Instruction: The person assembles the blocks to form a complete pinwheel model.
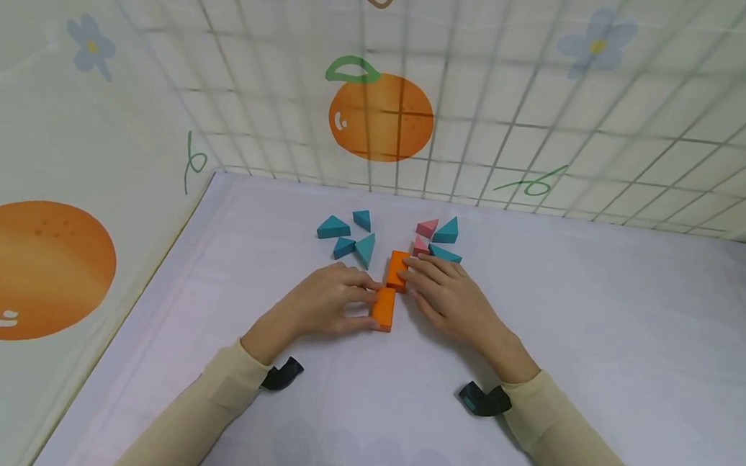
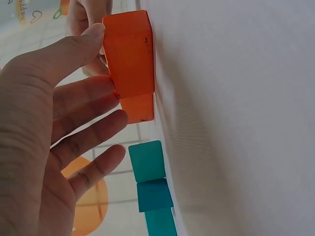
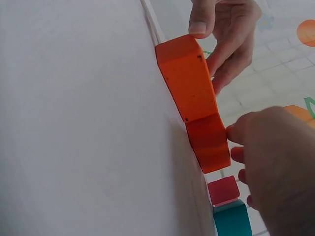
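Note:
Two orange rectangular blocks lie end to end on the table, slightly out of line. My left hand (image 1: 335,302) holds the nearer orange block (image 1: 383,310), its thumb by the near end and a fingertip by the far end. With its fingertips, my right hand (image 1: 450,292) touches the farther orange block (image 1: 397,269) along its right side. Both blocks show in the left wrist view, the nearer block (image 2: 130,61) in front. In the right wrist view, the farther block (image 3: 208,142) is beside my right fingers.
Beyond my left hand stand several teal triangular blocks (image 1: 364,250). Past my right hand are two pink triangular blocks (image 1: 427,227) and two teal ones (image 1: 447,230). A white table (image 1: 600,335) spreads around them, with a fruit-print sheet (image 1: 487,89) over a grid behind.

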Tool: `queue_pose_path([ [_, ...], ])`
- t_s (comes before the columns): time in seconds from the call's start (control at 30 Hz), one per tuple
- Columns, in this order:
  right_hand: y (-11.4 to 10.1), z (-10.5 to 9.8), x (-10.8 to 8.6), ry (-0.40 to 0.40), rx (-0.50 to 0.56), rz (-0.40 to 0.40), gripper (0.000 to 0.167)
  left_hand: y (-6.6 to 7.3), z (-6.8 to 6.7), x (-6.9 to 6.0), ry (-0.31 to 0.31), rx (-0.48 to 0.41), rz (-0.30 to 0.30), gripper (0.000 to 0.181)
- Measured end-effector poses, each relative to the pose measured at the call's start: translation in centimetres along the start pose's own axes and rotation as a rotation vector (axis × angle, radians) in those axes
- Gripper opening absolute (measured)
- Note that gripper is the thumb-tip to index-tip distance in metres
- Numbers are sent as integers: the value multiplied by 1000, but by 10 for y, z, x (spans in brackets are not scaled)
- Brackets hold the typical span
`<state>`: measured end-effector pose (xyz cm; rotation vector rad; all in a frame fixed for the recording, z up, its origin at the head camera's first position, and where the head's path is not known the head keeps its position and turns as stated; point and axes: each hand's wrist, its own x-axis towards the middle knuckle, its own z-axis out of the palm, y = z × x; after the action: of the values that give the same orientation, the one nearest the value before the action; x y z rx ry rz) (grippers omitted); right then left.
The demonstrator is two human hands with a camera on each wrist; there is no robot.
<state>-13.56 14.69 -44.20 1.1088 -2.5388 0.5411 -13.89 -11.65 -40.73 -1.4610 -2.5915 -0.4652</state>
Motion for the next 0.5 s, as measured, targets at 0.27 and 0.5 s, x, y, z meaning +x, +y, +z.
queue_pose_path([
  [0.27, 3, 0, -1, 28, -9, -13, 40, 2, 1, 2, 17, 15, 23, 31],
  [0.5, 2, -1, -1, 11, -15, -14, 41, 3, 1, 2, 1, 26, 14, 31],
])
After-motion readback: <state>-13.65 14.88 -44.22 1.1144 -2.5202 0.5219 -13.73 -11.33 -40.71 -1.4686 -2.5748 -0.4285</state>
